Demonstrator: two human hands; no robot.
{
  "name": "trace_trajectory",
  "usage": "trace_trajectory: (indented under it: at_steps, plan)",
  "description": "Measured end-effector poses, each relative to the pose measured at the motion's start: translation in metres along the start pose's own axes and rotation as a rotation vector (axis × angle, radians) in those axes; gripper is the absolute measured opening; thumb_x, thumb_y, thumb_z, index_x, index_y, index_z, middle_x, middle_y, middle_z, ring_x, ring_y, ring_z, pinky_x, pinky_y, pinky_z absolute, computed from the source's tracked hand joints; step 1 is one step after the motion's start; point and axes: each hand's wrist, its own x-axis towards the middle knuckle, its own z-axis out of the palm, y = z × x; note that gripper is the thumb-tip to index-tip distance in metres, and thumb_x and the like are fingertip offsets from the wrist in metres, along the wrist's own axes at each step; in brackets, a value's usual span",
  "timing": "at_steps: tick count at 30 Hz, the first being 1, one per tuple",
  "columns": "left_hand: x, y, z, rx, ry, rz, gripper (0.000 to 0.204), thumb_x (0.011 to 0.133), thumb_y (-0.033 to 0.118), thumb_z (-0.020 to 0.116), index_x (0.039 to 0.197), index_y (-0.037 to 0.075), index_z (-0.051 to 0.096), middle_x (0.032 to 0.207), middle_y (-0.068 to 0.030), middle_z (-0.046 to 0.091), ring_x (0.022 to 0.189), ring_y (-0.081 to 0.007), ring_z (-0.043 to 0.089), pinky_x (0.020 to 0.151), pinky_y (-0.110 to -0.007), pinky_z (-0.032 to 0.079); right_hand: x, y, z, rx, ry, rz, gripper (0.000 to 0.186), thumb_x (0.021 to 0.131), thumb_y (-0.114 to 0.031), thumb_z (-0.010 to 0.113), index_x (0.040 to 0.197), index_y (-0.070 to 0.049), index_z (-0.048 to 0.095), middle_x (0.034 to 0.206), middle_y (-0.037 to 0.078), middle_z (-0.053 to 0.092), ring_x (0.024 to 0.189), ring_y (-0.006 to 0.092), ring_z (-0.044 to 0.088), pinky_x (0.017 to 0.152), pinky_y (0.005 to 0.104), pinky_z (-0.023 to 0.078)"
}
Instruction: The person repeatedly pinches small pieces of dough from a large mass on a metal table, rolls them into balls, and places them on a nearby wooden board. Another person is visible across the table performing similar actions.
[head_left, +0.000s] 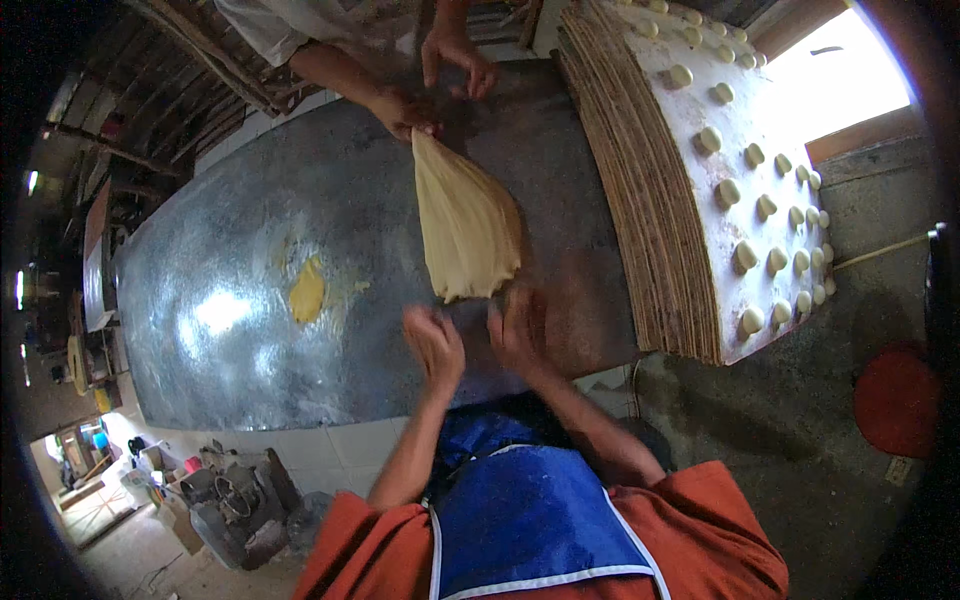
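A long sheet of pale yellow dough (pixel 465 225) is stretched above the dark metal table, narrow at the far end and wide toward me. Another person's hand (pixel 405 115) grips its far tip; that person's other hand (pixel 457 60) hangs free beside it. Close to the dough's ragged near edge is my left hand (pixel 436 345), with bent fingers, just below its left corner. My right hand (pixel 518 325) is at the right corner, also bent and blurred by motion. Whether either hand touches the dough cannot be made out.
The shiny dark table (pixel 200 370) carries a smear of yellow fat or dough (pixel 307 290) left of the dough. To the right rises a tall stack of boards (pixel 640 200), its top board holding several round dough pieces (pixel 728 192). A machine (pixel 235 500) stands on the floor at lower left.
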Motion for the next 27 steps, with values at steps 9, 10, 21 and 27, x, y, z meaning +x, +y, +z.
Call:
trace_trajectory:
  at_steps: [9,10,21,27]
  plan:
    - [0.014,-0.003,-0.015,-0.026,0.105,0.144,0.024,0.094,0.011,0.065,0.100,0.000,0.044,0.089,-0.0169,0.047,0.083,-0.0337,0.050,0.077,-0.045,0.042,0.015,0.042,-0.009,-0.242,0.010,-0.320,0.032,0.088,-0.011,0.069,0.111,0.005,0.053,0.104,0.025,0.057,0.086,0.0405,0.058,0.081,0.0528,0.047]
    - [0.010,0.000,-0.014,-0.027,0.111,0.107,0.024,0.095,0.013,0.065,0.099,0.000,0.046,0.089,-0.0171,0.048,0.084,-0.0341,0.051,0.078,-0.045,0.042,0.015,0.038,-0.004,-0.229,0.089,-0.347,0.032,0.087,-0.009,0.070,0.110,0.005,0.053,0.101,0.023,0.057,0.083,0.0391,0.057,0.080,0.0525,0.047]
    - [0.003,0.007,-0.017,-0.072,0.001,0.072,0.013,0.090,0.005,0.064,0.093,-0.001,0.053,0.093,-0.0191,0.051,0.088,-0.0396,0.052,0.080,-0.048,0.043,0.023,0.039,-0.007,-0.014,0.019,-0.173,0.028,0.084,-0.009,0.073,0.098,0.002,0.050,0.088,0.018,0.049,0.082,0.0349,0.051,0.077,0.0493,0.041]
    - [-0.010,-0.014,-0.034,-0.073,-0.186,0.254,0.019,0.092,0.003,0.063,0.093,-0.001,0.045,0.091,-0.0185,0.047,0.082,-0.0373,0.049,0.075,-0.047,0.041,0.012,0.069,-0.022,0.205,-0.392,-0.053,0.025,0.086,-0.007,0.066,0.102,0.003,0.049,0.088,0.021,0.050,0.080,0.0391,0.051,0.075,0.0507,0.041]
